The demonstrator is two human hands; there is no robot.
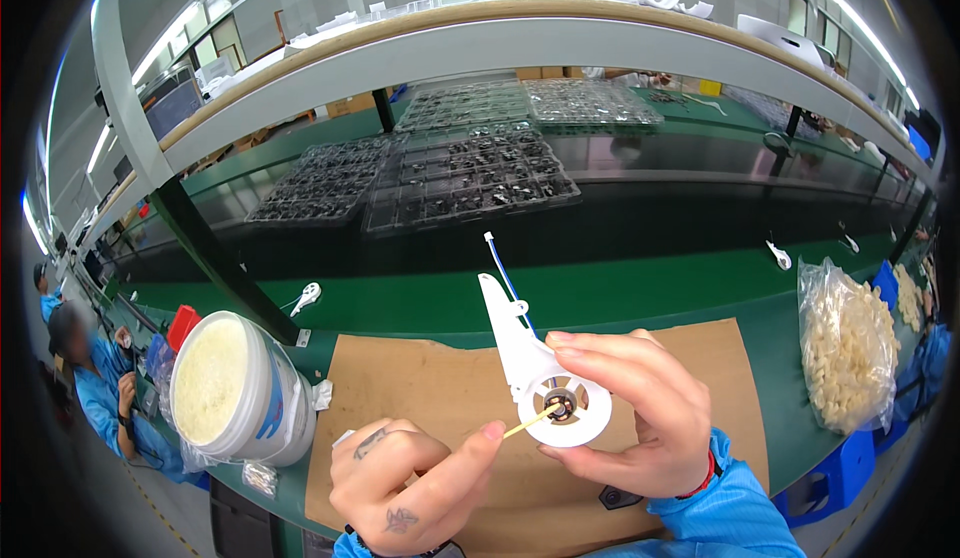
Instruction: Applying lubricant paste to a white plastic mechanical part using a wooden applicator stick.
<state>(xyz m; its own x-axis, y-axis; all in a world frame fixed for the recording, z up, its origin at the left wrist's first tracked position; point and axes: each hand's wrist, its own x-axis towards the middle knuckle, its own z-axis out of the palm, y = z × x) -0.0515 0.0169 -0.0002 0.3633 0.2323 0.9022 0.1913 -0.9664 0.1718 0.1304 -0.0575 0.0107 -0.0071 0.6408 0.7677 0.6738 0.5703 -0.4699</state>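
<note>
My right hand (645, 418) grips a white plastic housing (512, 343), a tapered arm ending in an open ring. Fingers and thumb close round the ring's right side. Inside the ring sits a small dark motor core with copper windings (562, 405). A blue and white cable (508, 278) runs along the tapered arm to a small white connector at the far end. Between thumb and forefinger, my left hand (415, 483) pinches a thin yellow stick (525, 424). The stick's tip meets the motor core. Brown cardboard (400, 378) lies under both hands.
A white bucket (290, 413) stands at left, a clear bag of pale yellow pieces (848, 358) at right. Similar white housings (307, 298) lie on the green bench. Clear trays of dark parts (480, 173) sit beneath an overhead shelf (500, 40). A person in blue (100, 368) works far left.
</note>
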